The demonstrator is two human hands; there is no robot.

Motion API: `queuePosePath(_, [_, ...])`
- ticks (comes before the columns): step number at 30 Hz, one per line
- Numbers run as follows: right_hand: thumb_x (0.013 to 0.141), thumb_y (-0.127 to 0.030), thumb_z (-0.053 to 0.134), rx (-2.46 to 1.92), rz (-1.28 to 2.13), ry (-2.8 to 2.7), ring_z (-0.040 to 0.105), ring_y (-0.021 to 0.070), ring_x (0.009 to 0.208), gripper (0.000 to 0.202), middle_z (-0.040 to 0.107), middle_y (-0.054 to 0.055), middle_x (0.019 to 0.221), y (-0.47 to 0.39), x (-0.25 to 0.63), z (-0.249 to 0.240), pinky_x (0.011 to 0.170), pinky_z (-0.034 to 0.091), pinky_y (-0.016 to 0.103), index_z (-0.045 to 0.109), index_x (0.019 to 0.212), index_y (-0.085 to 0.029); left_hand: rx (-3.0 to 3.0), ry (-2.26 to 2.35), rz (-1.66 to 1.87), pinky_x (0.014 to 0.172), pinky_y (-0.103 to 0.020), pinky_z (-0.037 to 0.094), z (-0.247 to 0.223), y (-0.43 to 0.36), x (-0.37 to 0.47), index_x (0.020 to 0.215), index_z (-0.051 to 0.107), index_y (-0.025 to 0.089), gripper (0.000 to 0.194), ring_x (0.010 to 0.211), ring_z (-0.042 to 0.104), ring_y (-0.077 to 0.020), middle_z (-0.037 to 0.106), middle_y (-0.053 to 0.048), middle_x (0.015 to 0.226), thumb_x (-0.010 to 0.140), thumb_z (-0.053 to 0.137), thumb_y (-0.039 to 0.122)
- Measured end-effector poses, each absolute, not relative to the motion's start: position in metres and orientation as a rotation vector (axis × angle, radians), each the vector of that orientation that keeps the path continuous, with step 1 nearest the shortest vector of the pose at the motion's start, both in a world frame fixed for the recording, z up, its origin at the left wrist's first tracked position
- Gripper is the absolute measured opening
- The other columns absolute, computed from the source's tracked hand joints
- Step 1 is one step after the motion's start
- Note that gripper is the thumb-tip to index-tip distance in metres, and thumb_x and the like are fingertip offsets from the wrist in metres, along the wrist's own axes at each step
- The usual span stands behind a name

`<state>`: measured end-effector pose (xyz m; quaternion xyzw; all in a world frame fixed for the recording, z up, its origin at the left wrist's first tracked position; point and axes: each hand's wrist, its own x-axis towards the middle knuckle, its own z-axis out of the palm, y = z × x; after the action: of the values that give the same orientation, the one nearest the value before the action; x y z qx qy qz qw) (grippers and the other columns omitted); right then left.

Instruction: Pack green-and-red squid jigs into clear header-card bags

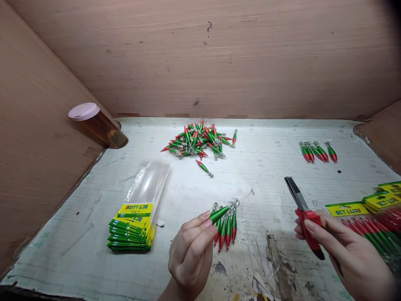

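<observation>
Between the thumb and fingers of my left hand [192, 246] is a green lure [219, 214], its metal hooks pointing up and right. Just behind and beneath it, a short row of red-and-green lures [228, 229] lies on the table. My right hand [341, 244] is wrapped round the red handles of a pair of pliers [308, 217]; their dark jaws point up and left, apart from the lures. Farther back sits a heap of red-and-green lures [196, 142], with a single lure [204, 168] lying in front of it.
Clear bags with yellow-green headers [134, 225] are stacked at the left. A lidded bottle of brown liquid [100, 125] stands by the left wall. Several lures [318, 152] lie at the back right, and packaged lures [376, 225] at the right edge. Wooden panels [200, 62] enclose the table [263, 175].
</observation>
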<state>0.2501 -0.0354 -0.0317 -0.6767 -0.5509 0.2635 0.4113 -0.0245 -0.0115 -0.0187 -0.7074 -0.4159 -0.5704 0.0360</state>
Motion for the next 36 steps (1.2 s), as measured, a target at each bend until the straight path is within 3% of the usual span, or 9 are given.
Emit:
queuePosePath(11, [0.088, -0.040, 0.059, -1.411, 1.323, -1.213, 0.066, 0.0247, 0.080, 0.022, 0.065, 0.008, 0.081, -0.042, 0.237, -0.037, 0.064, 0.055, 0.030, 0.070, 0.090, -0.021, -2.172, -1.230, -1.732, 0.073, -0.032, 0.065, -0.022, -0.012, -0.026, 0.095, 0.067, 0.013, 0.034, 0.089, 0.072, -0.0213, 0.071, -0.003, 0.085, 0.069, 0.070, -0.009])
queuePosePath(22, [0.093, -0.043, 0.048, -1.238, 1.424, -1.487, 0.057, 0.0228, 0.079, 0.028, 0.057, 0.007, 0.084, -0.036, 0.193, -0.012, 0.067, 0.047, 0.031, 0.064, 0.084, -0.021, -2.248, -1.221, -1.693, 0.075, -0.036, 0.065, -0.038, -0.018, -0.032, 0.109, 0.067, 0.015, 0.041, 0.098, 0.070, -0.0255, 0.073, -0.006, 0.091, 0.074, 0.066, -0.006])
queuePosePath(36, [0.094, -0.039, 0.046, -1.237, 1.416, -1.546, 0.057, 0.0226, 0.079, 0.024, 0.055, 0.006, 0.085, -0.038, 0.193, -0.010, 0.068, 0.047, 0.032, 0.060, 0.085, -0.022, -2.193, -1.209, -1.710, 0.072, -0.034, 0.065, -0.025, -0.012, -0.027, 0.101, 0.068, 0.016, 0.034, 0.091, 0.072, -0.0226, 0.072, -0.004, 0.087, 0.073, 0.069, -0.004])
